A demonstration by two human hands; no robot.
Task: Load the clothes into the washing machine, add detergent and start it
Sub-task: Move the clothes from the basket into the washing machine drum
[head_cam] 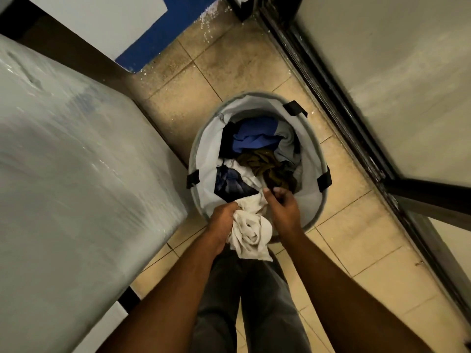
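Observation:
A round grey laundry basket (206,151) with black handles stands on the tiled floor in front of me. Inside lie a blue garment (254,135), an olive-brown garment (262,163), a dark navy one (233,183) and pale grey cloth. My left hand (223,220) grips a bunched white cloth (251,230) lifted over the basket's near rim. My right hand (281,205) is closed on the upper edge of the same white cloth, right beside the olive-brown garment. The washing machine's flat grey top (76,161) fills the left side; its opening is out of sight.
A dark-framed door or panel (382,98) runs along the right. A blue wall base (163,29) sits at the top beyond the beige floor tiles (356,238). My legs in grey trousers (244,301) stand just behind the basket.

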